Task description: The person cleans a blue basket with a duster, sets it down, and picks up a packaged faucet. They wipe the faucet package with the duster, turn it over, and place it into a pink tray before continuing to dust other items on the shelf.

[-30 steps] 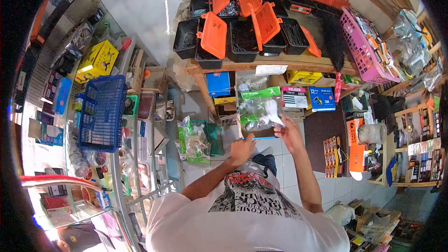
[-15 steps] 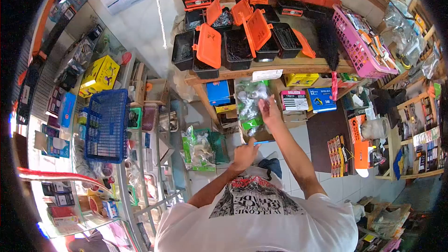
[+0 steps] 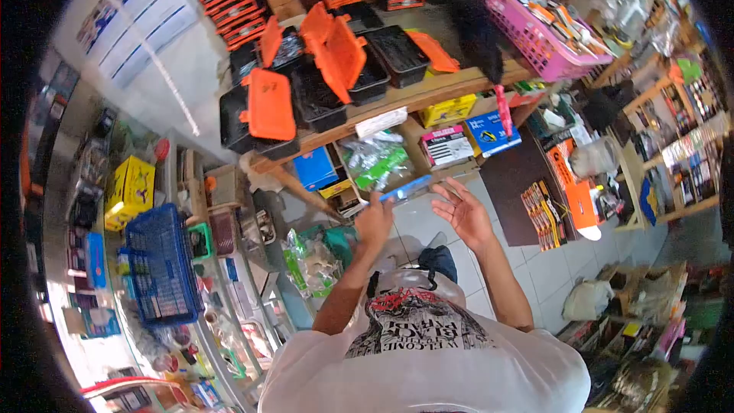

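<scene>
Starting on the far left, there's a yellow box [image 3: 128,193] with print too smeared for us to read, and a wall calendar [image 3: 141,23] whose dates are just blur. Next is an empty-looking blue plastic basket [image 3: 160,264], then black bins [image 3: 317,99] with flipped orange lids [image 3: 271,105] on the wooden table [image 3: 482,79]; there's a scribble on one lid, can't make it out. Some green-and-clear packs [image 3: 310,264] sit low down, partly hidden behind our arm. Our left hand [image 3: 375,224] is curled on the blue front edge of an open box [image 3: 407,188] below the tabletop, fingertips kinda blurry. Inside it are the clear plastic packets [image 3: 375,157] with green labels, contents lost in glare. Our shirt [image 3: 420,325] reads "WELCOME TO THE BLACK PARADE", upside down. The pink-and-white box [image 3: 446,145] looks like "SOLIGEN". Our right hand [image 3: 465,214] is empty, fingers spread, just beside the open box. The blue box [image 3: 493,134] has lettering we can't pin down.
</scene>
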Motion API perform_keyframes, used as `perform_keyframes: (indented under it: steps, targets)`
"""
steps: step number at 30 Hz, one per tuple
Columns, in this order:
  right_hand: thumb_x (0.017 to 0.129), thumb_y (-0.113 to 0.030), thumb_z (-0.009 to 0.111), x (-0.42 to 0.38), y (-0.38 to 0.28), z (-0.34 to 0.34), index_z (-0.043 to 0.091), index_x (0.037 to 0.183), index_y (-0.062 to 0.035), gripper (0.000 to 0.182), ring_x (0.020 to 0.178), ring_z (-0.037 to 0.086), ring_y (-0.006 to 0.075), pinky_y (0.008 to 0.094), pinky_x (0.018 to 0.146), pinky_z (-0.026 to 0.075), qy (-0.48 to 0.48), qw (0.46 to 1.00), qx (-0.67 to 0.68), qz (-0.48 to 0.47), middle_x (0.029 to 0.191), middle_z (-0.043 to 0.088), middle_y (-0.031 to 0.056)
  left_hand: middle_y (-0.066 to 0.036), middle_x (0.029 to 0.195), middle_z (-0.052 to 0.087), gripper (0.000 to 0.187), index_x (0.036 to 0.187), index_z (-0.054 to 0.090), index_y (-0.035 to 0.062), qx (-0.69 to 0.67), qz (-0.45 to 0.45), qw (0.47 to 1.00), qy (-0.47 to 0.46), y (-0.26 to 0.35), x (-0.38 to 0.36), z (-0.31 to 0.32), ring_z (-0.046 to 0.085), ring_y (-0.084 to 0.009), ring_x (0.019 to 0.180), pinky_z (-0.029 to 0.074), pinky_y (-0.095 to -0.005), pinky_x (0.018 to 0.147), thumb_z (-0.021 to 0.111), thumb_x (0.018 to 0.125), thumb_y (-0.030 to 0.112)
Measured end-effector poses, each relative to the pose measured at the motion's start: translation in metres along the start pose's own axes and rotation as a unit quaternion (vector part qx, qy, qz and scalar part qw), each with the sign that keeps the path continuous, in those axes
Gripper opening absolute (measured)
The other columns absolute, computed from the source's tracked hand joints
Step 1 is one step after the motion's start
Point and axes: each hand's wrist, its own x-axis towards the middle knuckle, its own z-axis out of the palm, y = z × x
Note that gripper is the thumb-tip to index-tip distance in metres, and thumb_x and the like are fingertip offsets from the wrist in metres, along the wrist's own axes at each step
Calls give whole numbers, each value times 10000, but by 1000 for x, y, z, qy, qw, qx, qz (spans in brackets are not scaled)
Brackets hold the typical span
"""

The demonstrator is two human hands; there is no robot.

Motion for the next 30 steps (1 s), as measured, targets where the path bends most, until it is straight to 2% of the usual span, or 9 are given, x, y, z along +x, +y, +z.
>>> perform_keyframes:
  steps: [10,13,14,17,20,23,26,28,30]
  targets:
    - [1010,-326,492,-60,39,-86,395,1448,-58,522,1099,631,272,406,958,491,215,976,-25,34,1355,580,164,-196,877,722,388,1165,536,78,-4,-7,1000,27,-14,85,-14,692,-427,788,516,-542,674,544,992,426]
    - [1012,-335,478,-68,52,-98,404,1442,-50,521,1083,629,261,391,933,495,210,974,-50,66,1334,594,148,-193,775,714,408,1227,510,79,-10,8,999,45,-14,74,-10,695,-424,723,526,-539,648,541,994,411]
    - [1011,-342,481,-69,57,-105,410,1440,-53,522,1079,629,260,391,928,496,213,972,-60,80,1328,598,144,-174,917,727,482,1343,445,91,-43,9,999,15,-14,63,-12,701,-411,785,535,-522,687,572,983,386]
    - [1002,-371,505,-73,78,-136,447,1418,-83,509,1069,631,262,403,927,500,228,961,-82,134,1303,615,128,-149,1080,703,576,1421,392,108,-143,122,976,112,-13,18,-8,703,-389,869,540,-506,728,621,955,357]
    - [988,-406,549,-78,99,-178,509,1371,-141,468,1068,635,276,431,942,503,266,942,-84,187,1278,632,112,-141,1171,667,640,1456,366,118,-162,63,982,-67,-60,-32,20,695,-381,895,540,-501,750,663,925,316]
    - [980,-415,559,-90,116,-217,535,1351,-164,449,1082,637,286,450,943,501,298,926,-92,212,1271,638,105,-136,1143,661,600,1402,431,70,-202,-76,965,-148,-108,-83,38,694,-307,896,546,-449,848,695,886,226]
    - [987,-422,544,-95,124,-236,535,1358,-169,449,1074,643,291,466,936,500,302,915,-125,238,1274,640,109,-142,1134,666,496,1334,499,85,-242,-109,956,-126,-222,-131,107,699,-319,912,548,-476,853,681,895,226]
    - [998,-432,513,-91,127,-244,529,1368,-165,457,1075,645,291,472,942,498,281,908,-178,254,1283,637,114,-182,1135,660,430,1281,519,124,-96,-52,994,-27,-302,-161,159,686,-393,906,543,-522,808,651,908,293]
    - [1016,-455,453,-86,130,-239,491,1420,-145,510,1100,638,293,474,954,492,268,892,-235,278,1315,622,131,-209,1164,642,410,1260,532,143,-20,-134,991,-24,-318,-174,151,663,-434,953,524,-559,817,635,914,335]
